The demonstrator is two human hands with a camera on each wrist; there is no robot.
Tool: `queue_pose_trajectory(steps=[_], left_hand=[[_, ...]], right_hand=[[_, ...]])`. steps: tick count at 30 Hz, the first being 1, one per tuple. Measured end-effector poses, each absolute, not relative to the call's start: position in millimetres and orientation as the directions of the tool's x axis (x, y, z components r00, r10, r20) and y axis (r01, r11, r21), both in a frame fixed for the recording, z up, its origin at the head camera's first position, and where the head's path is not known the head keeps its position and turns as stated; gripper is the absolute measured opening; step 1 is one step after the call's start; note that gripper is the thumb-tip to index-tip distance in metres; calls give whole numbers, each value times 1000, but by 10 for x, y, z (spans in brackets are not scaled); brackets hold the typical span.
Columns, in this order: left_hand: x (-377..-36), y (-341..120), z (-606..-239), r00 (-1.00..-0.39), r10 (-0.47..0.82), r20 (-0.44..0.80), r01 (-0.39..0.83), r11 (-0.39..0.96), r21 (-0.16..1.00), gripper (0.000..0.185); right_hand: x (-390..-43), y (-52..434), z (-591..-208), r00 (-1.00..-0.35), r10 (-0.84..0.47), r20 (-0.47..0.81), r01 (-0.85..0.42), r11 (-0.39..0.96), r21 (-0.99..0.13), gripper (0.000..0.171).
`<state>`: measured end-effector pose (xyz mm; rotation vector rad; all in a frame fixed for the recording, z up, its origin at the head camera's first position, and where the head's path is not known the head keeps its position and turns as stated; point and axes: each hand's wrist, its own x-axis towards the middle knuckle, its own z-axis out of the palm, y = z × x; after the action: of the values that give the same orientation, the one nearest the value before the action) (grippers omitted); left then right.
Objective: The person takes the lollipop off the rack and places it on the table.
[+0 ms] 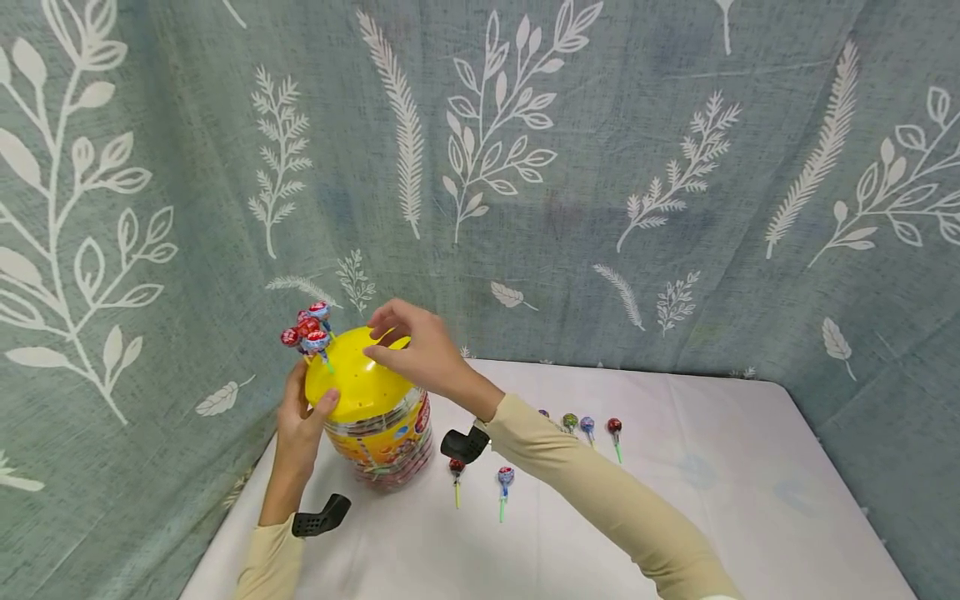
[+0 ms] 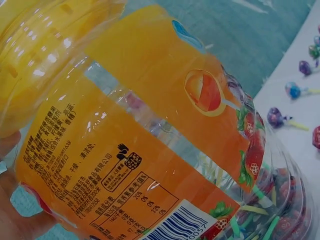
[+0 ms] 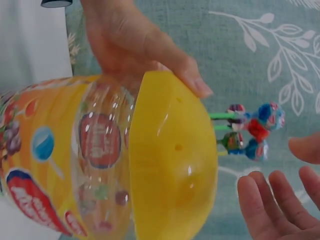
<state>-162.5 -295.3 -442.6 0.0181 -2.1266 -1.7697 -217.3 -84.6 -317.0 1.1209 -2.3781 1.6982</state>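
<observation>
A clear plastic lollipop jar [image 1: 386, 442] with an orange printed label [image 2: 145, 125] stands on the table. On top is a domed yellow lid [image 1: 367, 387] pierced with small holes. Several wrapped lollipops [image 1: 309, 327] stick out of the lid in a cluster, sticks inward, also seen in the right wrist view [image 3: 255, 127]. My left hand [image 1: 297, 425] grips the jar at its lid, thumb pressing the yellow rim. Over the lid's far right side hovers my right hand [image 1: 423, 346], fingers loosely bent with nothing between them. More lollipops show through the jar's clear wall.
Loose lollipops lie on the white table [image 1: 600, 533] right of the jar: a red one [image 1: 615, 427], a blue one [image 1: 506, 477], a dark red one [image 1: 457, 468] and several others partly behind the right forearm. A patterned green curtain [image 1: 562, 233] surrounds the table.
</observation>
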Motion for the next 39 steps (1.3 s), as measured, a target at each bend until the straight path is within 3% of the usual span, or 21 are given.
queue_pose_trajectory(steps=[11, 16, 39], left_hand=[[-1633, -2924, -4407, -939, -246, 241, 187, 226, 956, 68], [-1651, -2890, -4431, -944, -219, 246, 201, 207, 958, 67], [-1603, -2958, -4468, -929, -262, 260, 215, 186, 959, 67]], right_hand=[[-2151, -1242, -3202, -691, -572, 443, -596, 104, -796, 32], [-2142, -1331, -3300, -696, -567, 440, -601, 125, -790, 32], [-2098, -1275, -3286, -649, -456, 609, -693, 25, -720, 34]])
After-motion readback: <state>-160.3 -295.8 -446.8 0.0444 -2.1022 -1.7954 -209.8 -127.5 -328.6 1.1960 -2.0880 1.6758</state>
